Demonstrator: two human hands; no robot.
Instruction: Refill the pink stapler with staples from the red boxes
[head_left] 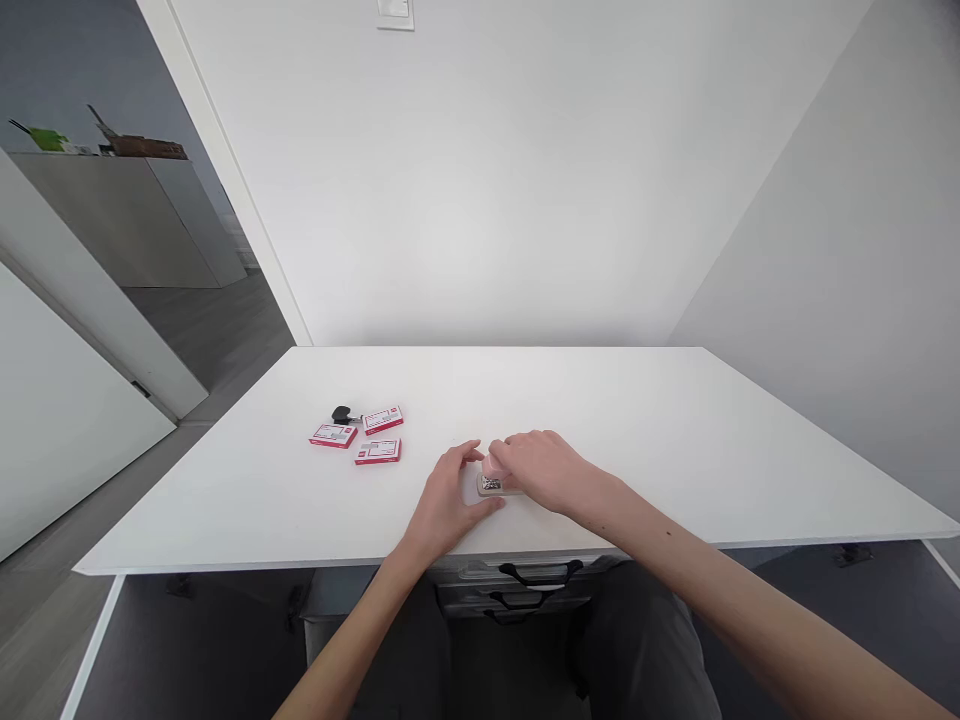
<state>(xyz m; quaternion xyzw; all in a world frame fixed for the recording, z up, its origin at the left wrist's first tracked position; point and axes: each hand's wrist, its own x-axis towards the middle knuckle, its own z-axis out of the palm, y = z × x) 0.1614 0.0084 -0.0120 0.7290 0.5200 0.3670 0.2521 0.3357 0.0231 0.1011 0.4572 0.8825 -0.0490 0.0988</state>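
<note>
A small beige tray-like object (482, 491) with a black-and-white patterned or speckled inside lies on the white table near its front edge. My left hand (448, 495) is around its left end, thumb and fingers apart and curved; whether they touch it I cannot tell. Above the tray, my right hand (541, 468) has its fingers closed on a small pink object (493, 467), whose kind is unclear. The right hand hides the tray's right part and much of the pink object.
Left on the white table (615, 400) lie three small red-and-white boxes: a left one (334, 436), a back one (383, 419) and a front one (378, 453). A black-headed, key-like object (342, 414) lies beside them. Drawers with black handles (540, 574) are below the front edge.
</note>
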